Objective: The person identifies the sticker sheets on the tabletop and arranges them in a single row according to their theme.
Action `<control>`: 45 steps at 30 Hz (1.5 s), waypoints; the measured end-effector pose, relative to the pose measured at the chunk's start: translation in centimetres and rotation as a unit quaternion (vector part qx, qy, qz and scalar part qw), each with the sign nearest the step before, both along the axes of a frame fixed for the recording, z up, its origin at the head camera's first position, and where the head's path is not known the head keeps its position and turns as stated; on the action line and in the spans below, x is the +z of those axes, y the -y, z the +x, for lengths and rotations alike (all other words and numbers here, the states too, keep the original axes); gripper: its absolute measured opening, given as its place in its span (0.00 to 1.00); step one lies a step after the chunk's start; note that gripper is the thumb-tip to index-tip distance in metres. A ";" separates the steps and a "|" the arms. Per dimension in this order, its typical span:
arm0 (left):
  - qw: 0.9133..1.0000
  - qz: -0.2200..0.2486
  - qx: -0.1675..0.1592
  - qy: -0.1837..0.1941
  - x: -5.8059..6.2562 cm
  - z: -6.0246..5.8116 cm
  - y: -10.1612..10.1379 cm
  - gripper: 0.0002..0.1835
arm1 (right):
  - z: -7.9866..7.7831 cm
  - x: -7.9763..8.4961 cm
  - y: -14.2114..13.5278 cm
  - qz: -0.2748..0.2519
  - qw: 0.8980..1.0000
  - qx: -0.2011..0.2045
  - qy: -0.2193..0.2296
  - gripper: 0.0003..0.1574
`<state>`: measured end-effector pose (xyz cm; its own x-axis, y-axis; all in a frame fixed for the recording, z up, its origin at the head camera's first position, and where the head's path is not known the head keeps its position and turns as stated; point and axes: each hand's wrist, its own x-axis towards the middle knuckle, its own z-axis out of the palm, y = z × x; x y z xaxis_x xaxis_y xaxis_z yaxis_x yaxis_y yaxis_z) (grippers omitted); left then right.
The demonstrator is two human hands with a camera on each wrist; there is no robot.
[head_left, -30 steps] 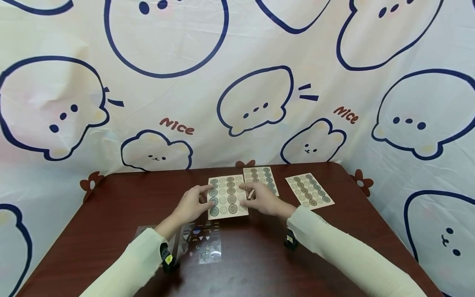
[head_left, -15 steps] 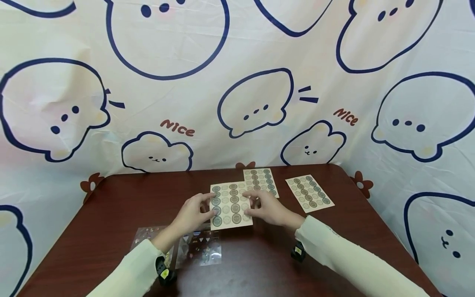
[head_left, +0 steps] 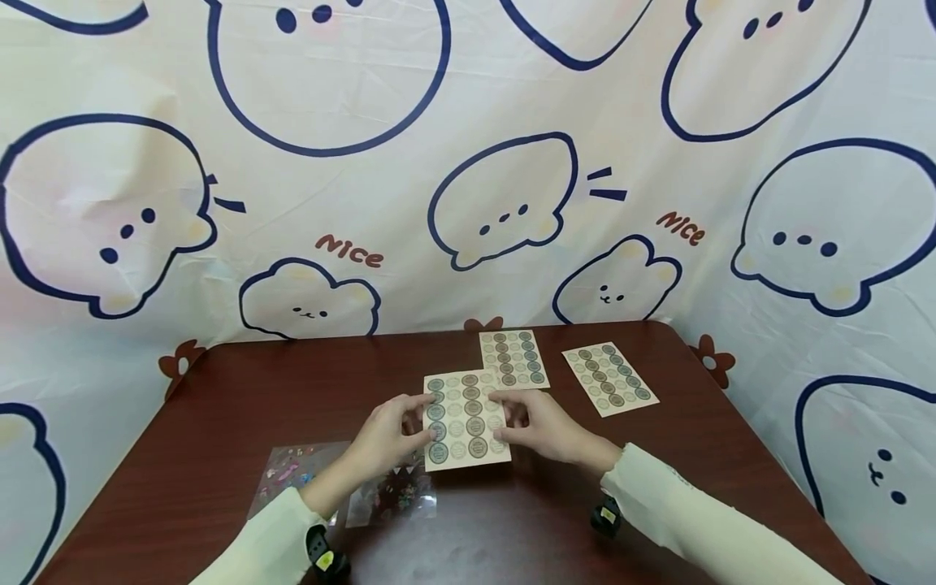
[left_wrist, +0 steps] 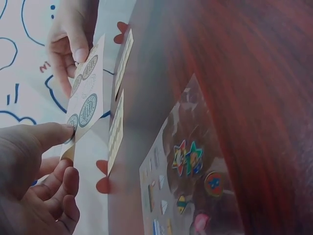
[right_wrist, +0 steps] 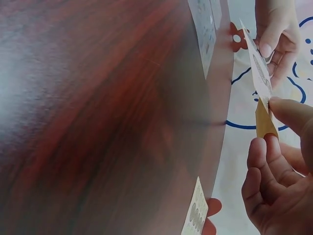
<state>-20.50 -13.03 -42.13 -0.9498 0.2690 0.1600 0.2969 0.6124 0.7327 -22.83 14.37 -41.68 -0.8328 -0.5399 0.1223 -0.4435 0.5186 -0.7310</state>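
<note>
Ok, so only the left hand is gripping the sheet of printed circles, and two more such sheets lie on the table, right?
Not quite: the right hand grips the sheet too, pinching its edge, as the right wrist view shows. The rest is right.

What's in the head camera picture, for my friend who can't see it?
A person's left hand and right hand hold a cream sheet of printed circles above a dark table. Two similar sheets lie farther back, and clear plastic with colourful shapes lies near the left arm. A cartoon backdrop hangs behind.
</note>
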 end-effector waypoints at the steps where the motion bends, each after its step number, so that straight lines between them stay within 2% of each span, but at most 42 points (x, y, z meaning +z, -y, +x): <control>1: 1.000 0.001 -0.001 0.002 0.0 0.1 -0.1 0.27 | 0.1 0.0 -0.1 0.002 1.000 0.001 0.000 0.35; 6: 1.000 0.002 -0.010 0.000 -0.2 0.3 -0.3 0.26 | 0.5 -0.2 -0.6 0.005 1.000 0.004 0.000 0.34; 16: 0.999 -0.040 -0.036 -0.009 -0.7 1.4 -0.8 0.26 | 1.3 -1.1 -1.5 0.034 0.999 0.008 0.008 0.34; 22: 0.997 -0.057 -0.054 0.009 -1.1 2.2 -1.3 0.25 | 1.9 -1.8 -2.1 0.053 0.998 0.015 0.019 0.33; 36: 0.993 -0.104 -0.060 0.001 -2.7 3.1 -2.4 0.25 | 2.7 -3.3 -2.7 0.095 0.995 0.021 0.026 0.35; 45: 0.992 -0.118 -0.051 -0.003 -2.8 3.2 -2.8 0.25 | 2.6 -3.2 -2.5 0.113 0.993 0.023 0.033 0.37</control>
